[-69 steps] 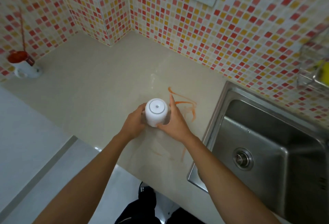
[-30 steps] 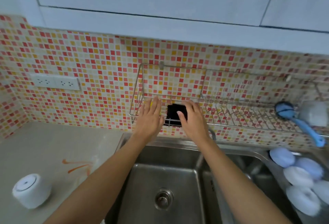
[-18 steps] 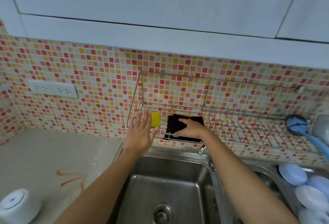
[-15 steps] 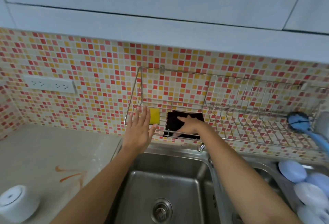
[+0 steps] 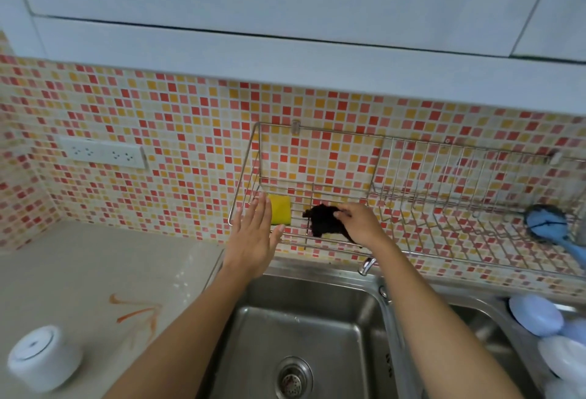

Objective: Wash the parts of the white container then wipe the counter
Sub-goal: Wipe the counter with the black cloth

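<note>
Two hands up at wire rack (image 5: 412, 208): right hand (image 5: 360, 222) clutched black scouring cloth (image 5: 323, 219), left hand (image 5: 253, 240) flat, fingers apart. Next, likely: carry cloth to white container (image 5: 44, 359).

We recorded even, soft, diffuse illum.; no light source was in frame. Shadows were weak: a faint one lay under the wall cabinet (image 5: 285, 2) and inside the sink basin (image 5: 317, 319). Mild glare showed on the steel sink rim and wet counter (image 5: 79, 271). Wide-angle distortion bowed the cabinet edge and tile rows toward the frame edges. Slight motion blur softened the tiles (image 5: 158, 145), esp. at left; the centre was sharper. Colour cast was cool.
</note>
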The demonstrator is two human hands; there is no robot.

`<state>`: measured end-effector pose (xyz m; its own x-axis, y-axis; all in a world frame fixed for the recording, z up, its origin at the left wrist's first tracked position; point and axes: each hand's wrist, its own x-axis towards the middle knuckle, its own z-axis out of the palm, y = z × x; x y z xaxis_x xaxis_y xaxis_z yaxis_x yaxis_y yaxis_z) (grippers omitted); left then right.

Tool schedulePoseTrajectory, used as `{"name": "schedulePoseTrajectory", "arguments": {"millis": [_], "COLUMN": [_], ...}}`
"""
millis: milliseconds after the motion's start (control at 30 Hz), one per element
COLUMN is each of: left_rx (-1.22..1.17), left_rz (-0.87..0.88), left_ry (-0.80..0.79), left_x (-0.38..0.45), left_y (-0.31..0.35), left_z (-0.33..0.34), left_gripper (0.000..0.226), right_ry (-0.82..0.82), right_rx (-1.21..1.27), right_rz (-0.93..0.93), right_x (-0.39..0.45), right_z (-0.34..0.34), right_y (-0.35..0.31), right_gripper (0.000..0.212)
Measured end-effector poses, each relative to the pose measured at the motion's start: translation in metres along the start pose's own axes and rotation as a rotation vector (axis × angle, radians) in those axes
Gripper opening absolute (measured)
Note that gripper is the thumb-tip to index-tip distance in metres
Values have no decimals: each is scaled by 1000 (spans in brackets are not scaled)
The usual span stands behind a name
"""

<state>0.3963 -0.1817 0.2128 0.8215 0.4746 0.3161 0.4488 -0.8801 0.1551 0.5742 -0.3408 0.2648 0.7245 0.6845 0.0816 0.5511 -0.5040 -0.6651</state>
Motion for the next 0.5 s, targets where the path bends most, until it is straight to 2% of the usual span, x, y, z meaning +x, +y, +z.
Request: {"name": "schedulePoseTrajectory", "arguments": {"millis": [67,133,167,200,233,267,333,433,500], "left_rx": [-1,-22,-35,-48,-62,-78,-123,-129,-99], "left_rz": [-5,-6,-3,-1,-3,-6,-27,-80,-103], "left_ry": [-8,-15,-23,-31,-38,-40,-18,50,87], "left_x": [-3,-5,-5,-6,-7,-9,-17,-33,-42], "left_y": [0,0,-1,-1,-2,-2,-2,-6,-13], "left_z": [0,0,-2,-4,-6,-9,-14,-25,-35], "left_gripper": [78,78,78,80,81,83,85,87,82], "right_ry": [101,182,171,122,81,44,-12,5,-6], "right_rx": [227,690,967,1186,1302,1360,1334,1181,1219], "right_rz": [90,295,408,476,502,491,439,432,437], "right_x": [-5,-9,-11,-13,-18,-24,-36,-51,-59], "right_z": [-6,-13,-17,-20,-22,-22,-18,-1,13], "right_y": [-10,-18,-20,-20,-20,-22,-32,-58,-72], "right_gripper": [34,34,36,48,57,58,45,39,32]}}
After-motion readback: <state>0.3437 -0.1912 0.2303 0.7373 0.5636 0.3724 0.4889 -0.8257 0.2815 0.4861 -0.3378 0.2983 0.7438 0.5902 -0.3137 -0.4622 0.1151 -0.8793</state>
